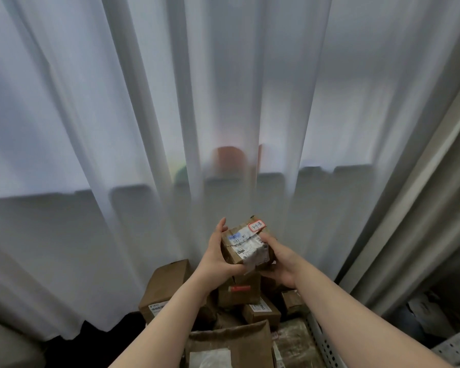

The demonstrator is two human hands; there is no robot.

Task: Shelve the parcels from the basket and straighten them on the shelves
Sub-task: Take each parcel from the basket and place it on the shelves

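White sheer curtain [144, 102] fills the background, and a grey perforated shelf upright [322, 341] stands at lower right. A small brown parcel [246, 245] is held in the air above a heap of cartons [165, 285], not touching it. The left hand [218, 253] cups its left face, fingers partly extended. The right hand [279, 264] grips the right face, thumb on the label. Judged light and fairly stiff, though creased; the taped label is probably slick. Best held by opposite cardboard faces.
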